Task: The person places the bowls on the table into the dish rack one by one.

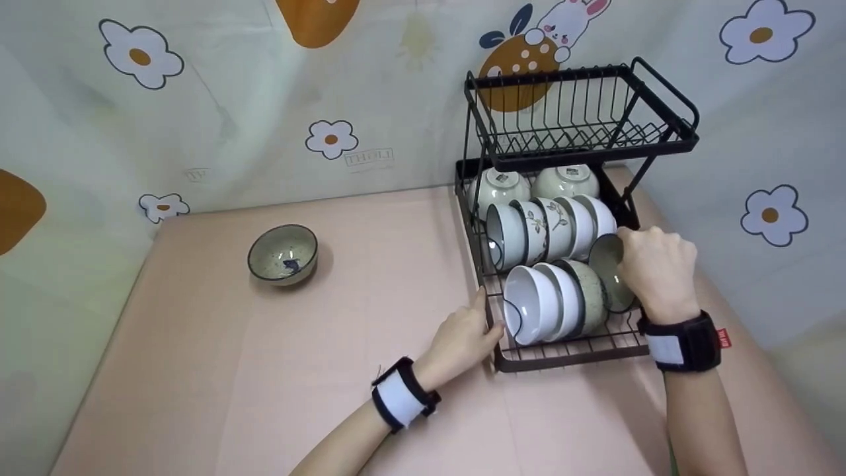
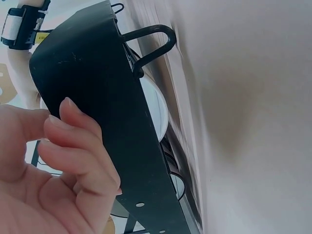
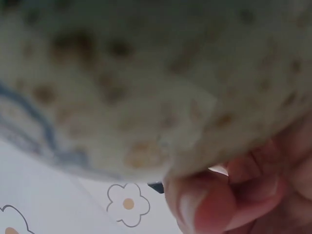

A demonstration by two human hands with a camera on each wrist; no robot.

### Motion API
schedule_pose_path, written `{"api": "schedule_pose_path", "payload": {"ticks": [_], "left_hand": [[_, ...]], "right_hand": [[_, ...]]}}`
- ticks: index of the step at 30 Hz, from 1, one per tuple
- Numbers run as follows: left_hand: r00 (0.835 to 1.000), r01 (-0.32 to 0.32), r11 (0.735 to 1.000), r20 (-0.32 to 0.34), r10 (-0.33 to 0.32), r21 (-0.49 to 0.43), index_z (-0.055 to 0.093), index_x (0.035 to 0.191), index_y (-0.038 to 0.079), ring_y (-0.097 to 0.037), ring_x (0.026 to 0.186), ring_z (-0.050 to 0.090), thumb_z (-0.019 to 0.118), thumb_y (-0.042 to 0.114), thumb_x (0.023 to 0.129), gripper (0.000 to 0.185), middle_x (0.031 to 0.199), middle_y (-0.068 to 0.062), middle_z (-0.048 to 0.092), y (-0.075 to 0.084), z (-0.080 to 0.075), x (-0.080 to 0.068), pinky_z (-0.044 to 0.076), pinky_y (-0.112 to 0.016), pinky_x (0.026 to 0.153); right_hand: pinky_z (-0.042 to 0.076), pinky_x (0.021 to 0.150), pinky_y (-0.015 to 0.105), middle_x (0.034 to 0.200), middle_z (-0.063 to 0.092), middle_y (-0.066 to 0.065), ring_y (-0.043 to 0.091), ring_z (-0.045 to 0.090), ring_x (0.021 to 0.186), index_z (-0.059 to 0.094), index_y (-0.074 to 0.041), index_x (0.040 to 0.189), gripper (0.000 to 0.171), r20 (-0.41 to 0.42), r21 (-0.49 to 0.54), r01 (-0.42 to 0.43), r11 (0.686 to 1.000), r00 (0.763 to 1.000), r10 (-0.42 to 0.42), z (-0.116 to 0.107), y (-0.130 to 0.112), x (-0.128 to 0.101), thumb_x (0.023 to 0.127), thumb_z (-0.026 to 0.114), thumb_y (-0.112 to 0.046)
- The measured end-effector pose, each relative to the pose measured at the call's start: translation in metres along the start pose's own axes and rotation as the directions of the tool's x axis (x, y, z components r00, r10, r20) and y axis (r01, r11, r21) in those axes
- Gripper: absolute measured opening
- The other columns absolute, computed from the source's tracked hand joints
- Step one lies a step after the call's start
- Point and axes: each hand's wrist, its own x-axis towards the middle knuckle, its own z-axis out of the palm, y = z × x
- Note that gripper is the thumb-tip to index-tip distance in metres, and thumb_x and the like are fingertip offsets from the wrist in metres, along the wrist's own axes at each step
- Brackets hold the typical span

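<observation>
A black two-tier dish rack (image 1: 562, 354) stands on the pink table, its lower shelf filled with several bowls on edge. My right hand (image 1: 654, 268) grips a speckled green bowl (image 1: 607, 268) at the right end of the front row; up close the speckled bowl (image 3: 146, 83) fills the right wrist view, with my fingertips (image 3: 209, 204) curled under its rim. My left hand (image 1: 466, 337) rests against the rack's front left corner, fingers (image 2: 78, 146) straight along the black rack frame (image 2: 97, 97). A white bowl (image 1: 532, 304) leans at the front left of the row.
Another speckled bowl (image 1: 283, 253) sits upright on the table at the far left. The rack's upper basket (image 1: 581, 112) holds nothing. A flower-patterned curtain (image 1: 264, 99) backs the table and runs along its right side.
</observation>
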Motion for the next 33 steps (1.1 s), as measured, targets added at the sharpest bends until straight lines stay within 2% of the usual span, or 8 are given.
{"api": "schedule_pose_path", "payload": {"ticks": [4,11,21,25,33], "left_hand": [[1.000,-0.005,1.000,0.002,0.005,0.001,0.033,0.150,-0.016,-0.005,0.041,0.036,0.064,0.020,0.100,0.069,0.053,0.010,0.038,-0.001,0.000,0.000,0.032,-0.017,0.038],[1.000,-0.020,1.000,-0.008,0.020,0.004,0.033,0.149,-0.017,-0.003,0.039,0.032,0.064,0.019,0.099,0.068,0.052,0.012,0.034,0.000,0.000,0.000,0.028,-0.016,0.036],[1.000,-0.011,1.000,-0.002,0.011,-0.011,0.032,0.151,-0.015,-0.004,0.039,0.033,0.064,0.018,0.099,0.069,0.052,0.011,0.035,0.001,0.001,0.000,0.029,-0.016,0.035],[1.000,-0.007,1.000,0.004,0.007,-0.016,0.031,0.151,-0.015,-0.003,0.039,0.032,0.064,0.017,0.099,0.069,0.052,0.011,0.035,0.001,0.001,0.000,0.028,-0.016,0.035],[1.000,-0.007,1.000,0.000,0.007,-0.014,0.032,0.150,-0.016,-0.005,0.040,0.036,0.065,0.018,0.099,0.070,0.053,0.010,0.037,0.000,0.001,0.001,0.031,-0.017,0.036]], "right_hand": [[0.044,0.042,0.060,0.070,0.061,0.031,0.054,0.057,0.055,0.066,0.006,0.090,0.018,0.002,-0.022,0.009,1.000,1.000,-0.009,0.005,-0.003,-0.001,0.073,0.065,0.010],[0.044,0.040,0.058,0.066,0.060,0.029,0.051,0.057,0.052,0.063,0.009,0.081,0.001,-0.055,-0.057,0.049,0.997,0.997,-0.052,0.015,-0.013,-0.004,0.081,0.063,0.007],[0.044,0.039,0.060,0.065,0.060,0.030,0.052,0.058,0.053,0.061,0.010,0.076,0.016,-0.089,-0.083,0.031,0.996,0.995,-0.038,0.019,-0.022,-0.008,0.090,0.057,0.003],[0.044,0.040,0.060,0.066,0.060,0.030,0.052,0.059,0.053,0.062,0.009,0.077,0.014,-0.067,-0.083,0.033,0.996,0.997,-0.039,0.017,-0.024,-0.009,0.089,0.060,0.003],[0.045,0.041,0.059,0.069,0.062,0.028,0.050,0.058,0.054,0.065,0.006,0.078,0.003,0.018,-0.046,0.046,0.998,0.999,-0.045,0.013,-0.027,-0.011,0.077,0.063,0.008]]}}
